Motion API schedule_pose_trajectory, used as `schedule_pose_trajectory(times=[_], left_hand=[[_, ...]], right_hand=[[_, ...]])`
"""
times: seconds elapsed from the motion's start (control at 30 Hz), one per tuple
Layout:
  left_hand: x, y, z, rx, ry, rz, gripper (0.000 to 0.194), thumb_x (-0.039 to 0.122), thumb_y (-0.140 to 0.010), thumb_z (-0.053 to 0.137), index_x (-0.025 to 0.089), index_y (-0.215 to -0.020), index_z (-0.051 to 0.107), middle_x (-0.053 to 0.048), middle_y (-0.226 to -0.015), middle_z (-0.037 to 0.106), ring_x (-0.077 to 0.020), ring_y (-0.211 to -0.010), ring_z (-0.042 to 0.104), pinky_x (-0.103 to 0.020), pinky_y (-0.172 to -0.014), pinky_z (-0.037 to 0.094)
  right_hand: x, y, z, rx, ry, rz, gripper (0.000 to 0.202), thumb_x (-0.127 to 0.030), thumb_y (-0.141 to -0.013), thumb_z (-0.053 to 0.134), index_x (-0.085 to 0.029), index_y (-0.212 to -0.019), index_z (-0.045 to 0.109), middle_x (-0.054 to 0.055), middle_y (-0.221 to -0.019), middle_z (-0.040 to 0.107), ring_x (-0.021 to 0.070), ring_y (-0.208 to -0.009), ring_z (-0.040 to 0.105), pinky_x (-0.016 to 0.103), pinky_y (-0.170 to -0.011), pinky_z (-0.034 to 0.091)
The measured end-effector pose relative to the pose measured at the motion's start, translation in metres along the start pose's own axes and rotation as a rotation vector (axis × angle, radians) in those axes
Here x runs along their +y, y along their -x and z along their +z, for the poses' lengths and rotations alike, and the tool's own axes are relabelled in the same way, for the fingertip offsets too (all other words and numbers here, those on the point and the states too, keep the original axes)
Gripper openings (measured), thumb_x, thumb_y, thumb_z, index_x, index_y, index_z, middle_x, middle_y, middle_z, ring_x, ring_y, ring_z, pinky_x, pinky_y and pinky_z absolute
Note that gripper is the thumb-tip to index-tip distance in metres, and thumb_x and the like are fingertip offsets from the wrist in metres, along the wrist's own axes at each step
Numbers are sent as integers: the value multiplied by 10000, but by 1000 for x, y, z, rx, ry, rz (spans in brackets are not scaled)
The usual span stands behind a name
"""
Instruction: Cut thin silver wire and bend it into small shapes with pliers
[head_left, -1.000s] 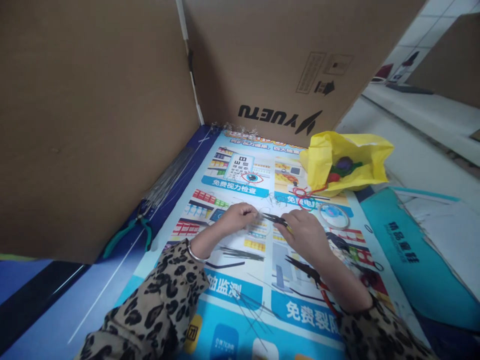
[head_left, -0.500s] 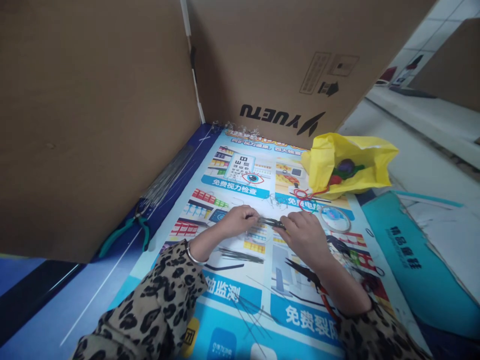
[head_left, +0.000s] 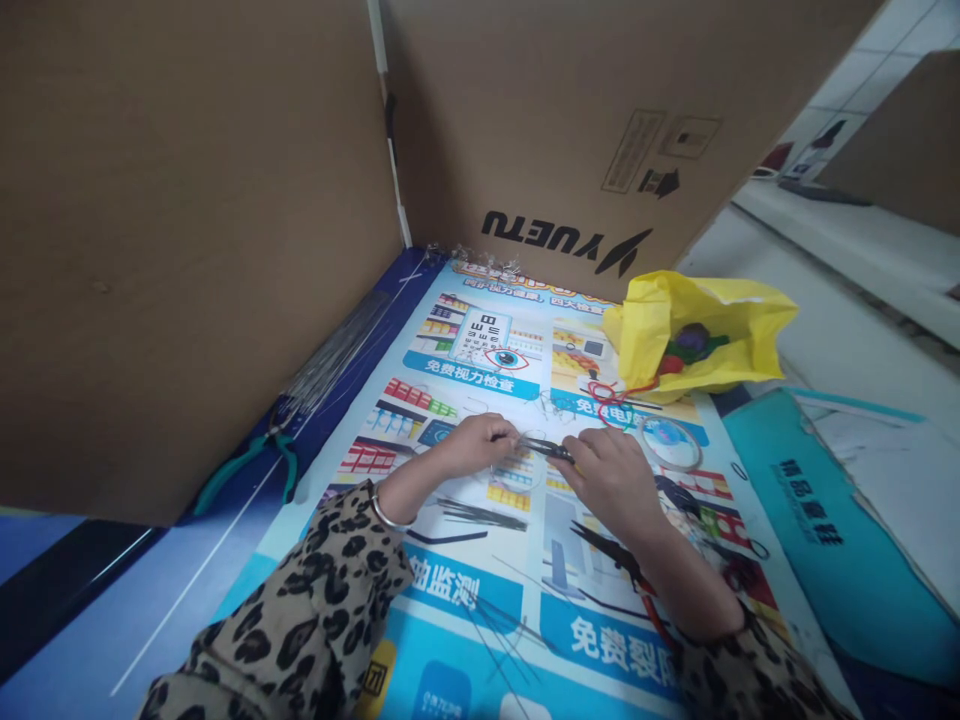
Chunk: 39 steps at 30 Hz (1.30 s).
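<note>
Two hands meet over the middle of the printed sheet [head_left: 600,690]. The left hand [head_left: 484,443] has thumb and fingers pinched together on what appears to be a fine wire [head_left: 519,440]; its shape is too small to confirm. The right hand [head_left: 611,475] is closed around the handles of the slim-nosed pliers [head_left: 551,449], whose tips point left to the pinch; whether the jaws meet cannot be told.

Assessment: the left pinch should sit close to the plier tips so the wire cannot swing, and pressure should be firm but light enough not to nick it. The right wrist should turn in small amounts, keeping fingertips clear of the jaws. Caution: red-handled snips [head_left: 611,548] lie open just near of the right hand, and a wire bundle [head_left: 484,513] lies near of the left; forearms should stay raised.
</note>
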<state>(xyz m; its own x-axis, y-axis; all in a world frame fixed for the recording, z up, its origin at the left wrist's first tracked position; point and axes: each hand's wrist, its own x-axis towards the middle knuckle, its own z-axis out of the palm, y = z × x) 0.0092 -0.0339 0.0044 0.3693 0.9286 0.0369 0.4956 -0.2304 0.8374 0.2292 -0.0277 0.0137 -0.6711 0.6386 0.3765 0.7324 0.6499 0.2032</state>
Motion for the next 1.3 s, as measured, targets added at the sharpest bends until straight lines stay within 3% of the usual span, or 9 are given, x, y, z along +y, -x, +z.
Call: schedule_pose_trajectory(times=[0.63,1.3], left_hand=[[-4,-1,2,-19,-35,36,179,206,-778,419,155,-654,537,13,-670,533,-112,-699,484,-213,-655,352],[-1,0,-3,-87,-27,21,176,200,-771,417,155,-653,539,13,-685,525,-105,-695,480,-201,-649,361]], right_hand=[[-1,0,1,3,5,-34,248,-393,-844,477,-182,-827,607,64,-771,542,188,-781,417,318,-718,253],[-2,-1,0,-96,69,-57,226,-399,-833,499,-198,-759,572,48,-735,525,187,-758,403,321,-684,225]])
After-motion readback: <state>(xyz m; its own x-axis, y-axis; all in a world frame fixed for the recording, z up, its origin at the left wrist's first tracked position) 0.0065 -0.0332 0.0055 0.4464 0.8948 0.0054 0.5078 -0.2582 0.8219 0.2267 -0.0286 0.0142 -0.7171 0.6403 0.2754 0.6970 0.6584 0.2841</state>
